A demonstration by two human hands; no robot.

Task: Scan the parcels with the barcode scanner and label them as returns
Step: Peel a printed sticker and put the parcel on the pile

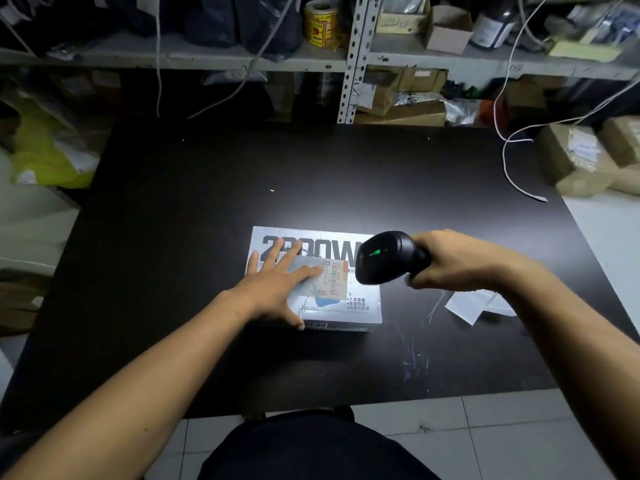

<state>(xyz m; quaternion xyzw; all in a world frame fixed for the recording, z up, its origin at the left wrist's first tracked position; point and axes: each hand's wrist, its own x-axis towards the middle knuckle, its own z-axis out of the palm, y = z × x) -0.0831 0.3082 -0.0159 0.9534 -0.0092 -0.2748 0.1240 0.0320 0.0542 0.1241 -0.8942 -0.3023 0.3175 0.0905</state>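
Metal shelves crammed with cartons, bags and a yellow roll of stickers fill the back of my view, with a loose white cable trailing off them onto the dark tabletop. More wrapped parcels sit stacked off the tabletop's right edge. One parcel, a flat printed box, lies near the middle of the tabletop, just in front of me. My left hand lies flat on its top, fingers straight and spread, pressing it steady; that grip is released, curled round nothing. My right hand is clenched round the handle of the black scanner, whose head hangs over the box's right side with a green light glowing on it and a bright wash of light on the box's far edge. The shipping label, with its barcodes, sits just off my left fingertips, under the scanner's nose. A scrap of white paper lies on the tabletop to the right of the box, below my right hand. My reading: the scan of this parcel is under way or just registering. I see no return sticker on it, so labelling is left, and the stacked parcels appear to be waiting.
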